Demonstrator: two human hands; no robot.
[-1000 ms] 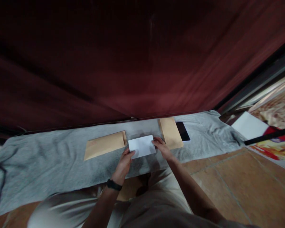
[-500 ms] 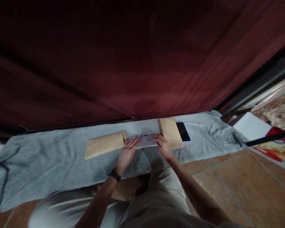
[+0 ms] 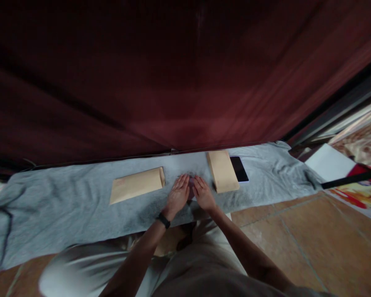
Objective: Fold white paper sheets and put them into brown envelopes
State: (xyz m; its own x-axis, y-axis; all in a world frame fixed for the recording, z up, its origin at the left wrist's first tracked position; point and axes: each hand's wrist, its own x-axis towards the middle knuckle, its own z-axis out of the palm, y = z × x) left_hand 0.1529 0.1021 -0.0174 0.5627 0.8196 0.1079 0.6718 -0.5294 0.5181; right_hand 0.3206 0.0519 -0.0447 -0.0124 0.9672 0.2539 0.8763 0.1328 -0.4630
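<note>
My left hand lies palm down, fingers stretched flat, over the left part of a small purplish paper-like sheet. From the other side my right hand rests flat on it too, fingertips close to those of the left. Only a narrow strip of the sheet shows between them; the rest is covered. To the left lies a long tan paper envelope, its right end slightly open. A second tan envelope is just right of my right hand, overlapping a dark-screened phone or tablet.
A grey cloth covers the long low surface before me, with a dark red panel rising behind it. At the right are a white box-like object, a dark bar and a colourful printed sheet. Tiled floor lies below.
Both hands have moved inward, closer together, over the sheet. Its visible part has shrunk from a wide strip to a narrow one. The envelopes and the dark-screened device stay put.
</note>
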